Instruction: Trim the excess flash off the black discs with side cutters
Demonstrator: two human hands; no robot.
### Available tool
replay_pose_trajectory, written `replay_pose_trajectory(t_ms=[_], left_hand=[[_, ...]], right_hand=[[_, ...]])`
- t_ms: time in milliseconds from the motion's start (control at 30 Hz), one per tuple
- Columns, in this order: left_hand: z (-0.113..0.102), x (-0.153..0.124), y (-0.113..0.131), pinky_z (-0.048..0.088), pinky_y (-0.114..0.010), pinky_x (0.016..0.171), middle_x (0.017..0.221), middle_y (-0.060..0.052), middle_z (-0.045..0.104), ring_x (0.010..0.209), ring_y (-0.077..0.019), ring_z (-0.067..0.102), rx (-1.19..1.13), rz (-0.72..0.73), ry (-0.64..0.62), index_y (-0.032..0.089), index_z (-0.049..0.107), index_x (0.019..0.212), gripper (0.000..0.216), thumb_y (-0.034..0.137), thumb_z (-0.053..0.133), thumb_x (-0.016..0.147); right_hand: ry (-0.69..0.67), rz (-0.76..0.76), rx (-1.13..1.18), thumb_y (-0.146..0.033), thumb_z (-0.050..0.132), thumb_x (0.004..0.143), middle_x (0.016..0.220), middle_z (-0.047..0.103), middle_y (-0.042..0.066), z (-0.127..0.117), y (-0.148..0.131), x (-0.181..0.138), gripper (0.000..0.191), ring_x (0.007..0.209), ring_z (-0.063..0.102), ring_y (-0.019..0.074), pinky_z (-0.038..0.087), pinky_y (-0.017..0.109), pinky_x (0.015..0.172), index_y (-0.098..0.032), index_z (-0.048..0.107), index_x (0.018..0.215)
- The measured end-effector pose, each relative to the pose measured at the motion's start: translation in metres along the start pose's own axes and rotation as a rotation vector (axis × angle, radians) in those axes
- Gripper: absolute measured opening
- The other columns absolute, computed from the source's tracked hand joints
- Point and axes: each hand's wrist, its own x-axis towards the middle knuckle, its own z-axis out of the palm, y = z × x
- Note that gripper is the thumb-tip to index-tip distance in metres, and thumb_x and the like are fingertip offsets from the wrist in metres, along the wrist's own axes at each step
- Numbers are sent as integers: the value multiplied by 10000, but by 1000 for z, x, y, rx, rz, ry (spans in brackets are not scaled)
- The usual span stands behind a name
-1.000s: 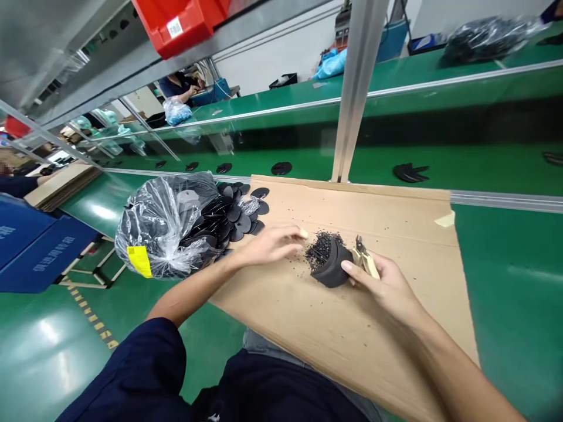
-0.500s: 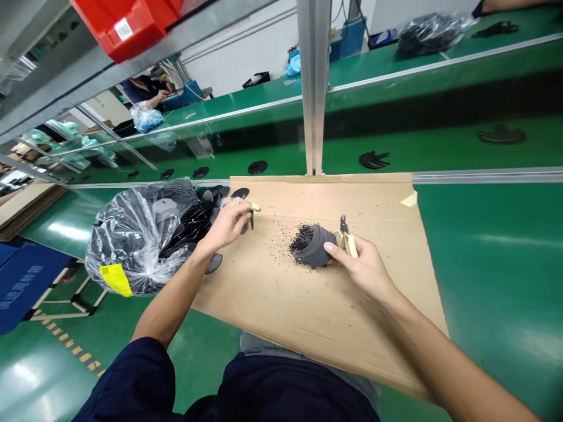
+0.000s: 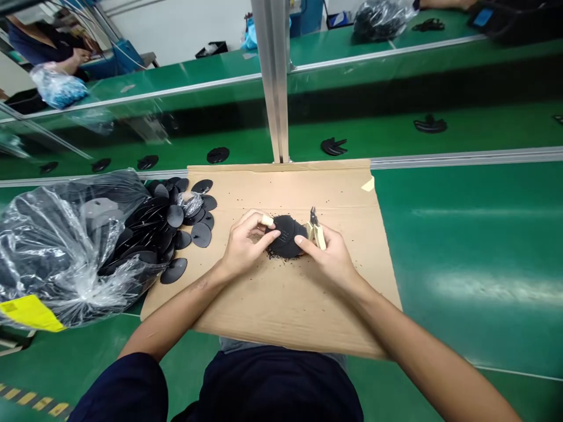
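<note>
My left hand (image 3: 244, 243), with a pale yellow wrap on one fingertip, pinches the edge of a thin black plastic disc (image 3: 284, 228) with small raised marks. My right hand (image 3: 333, 255) holds a pair of side cutters (image 3: 317, 233) with cream handles, jaws pointing up and away. Its thumb also presses on a stack of black discs (image 3: 301, 235), which the pinched disc overlaps. Small black cuttings (image 3: 275, 255) lie around and under the stack on a cardboard sheet (image 3: 264, 305).
To the left, a clear plastic bag (image 3: 79, 234) spills loose black discs (image 3: 149, 225) onto the cardboard's edge. Behind the cardboard, a metal post (image 3: 275, 88) rises beside a green belt carrying dark parts (image 3: 334, 146). A co-worker (image 3: 48, 47) sits at the far left.
My left hand has moved right from the pile by the bag, bringing a disc over the stack in my right hand. The view has shifted, and the red bin has left it.
</note>
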Motion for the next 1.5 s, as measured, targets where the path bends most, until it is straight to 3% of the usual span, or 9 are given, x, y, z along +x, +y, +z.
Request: replay_pose_trajectory(t_ms=[200,367,700,867,1000,1100,1300,1400,1500], left_hand=[[-1,-5,-2,581,-216,732,1052,-61,633,854,-116,635,42,-38,13,198,648,1227,304,328,664,952],[-2,-6,-3,555,-207,692,970,-30,594,803,-103,591,50,-49,0,213,686,1223,290,318,670,953],[0,-11,-5,554,-263,783,1028,-57,617,921,-150,620,1,-65,11,204,690,1241,341,352,699,933],[4,-10,-6,535,-322,987,1187,-94,663,1139,-198,634,-95,-109,-38,183,675,1237,331,375,642,970],[6,-10,-4,570,-282,880,1074,-85,740,1002,-176,705,-236,-109,-72,150,678,1156,292,382,596,999],[0,-10,-2,576,-261,826,1013,-81,755,938,-163,716,-139,-43,-84,145,695,1105,230,327,608,996],[-5,-10,4,619,-273,863,1057,-76,773,965,-147,736,192,318,-145,163,661,1253,273,182,607,985],[-2,-10,5,640,-274,878,1055,-64,792,951,-140,760,162,340,-110,170,605,1350,393,176,657,960],[-3,-8,5,646,-264,846,1017,-60,798,912,-137,766,30,284,-95,170,653,1291,373,202,717,925]], right_hand=[[-3,9,-9,-524,755,777,754,614,-1,2,1,0,343,711,558,164,508,305,685,-207,630,819],[-22,6,-59,-541,748,791,774,615,2,1,0,-1,358,732,549,165,490,298,700,-204,634,830],[-66,-114,-134,-581,683,881,772,592,3,3,0,-3,388,711,540,159,482,292,671,-200,616,854],[-71,-171,-148,-562,682,897,828,645,16,3,3,-4,366,758,595,171,507,295,695,-199,641,914],[-66,-235,-211,-518,656,932,810,652,13,2,7,-4,321,746,610,166,506,286,675,-199,640,900],[-24,-373,-314,-487,675,930,854,672,24,0,10,-4,283,760,620,169,502,291,672,-205,660,944],[-6,-605,-474,-303,675,939,967,714,63,-3,8,-5,142,851,674,194,544,327,724,-223,677,1056],[-38,-689,-492,-170,601,946,884,702,53,-4,7,-5,80,808,676,185,544,312,688,-219,662,964],[-59,-763,-501,-113,592,929,883,706,57,-4,8,-5,118,799,683,179,554,304,683,-217,646,939]])
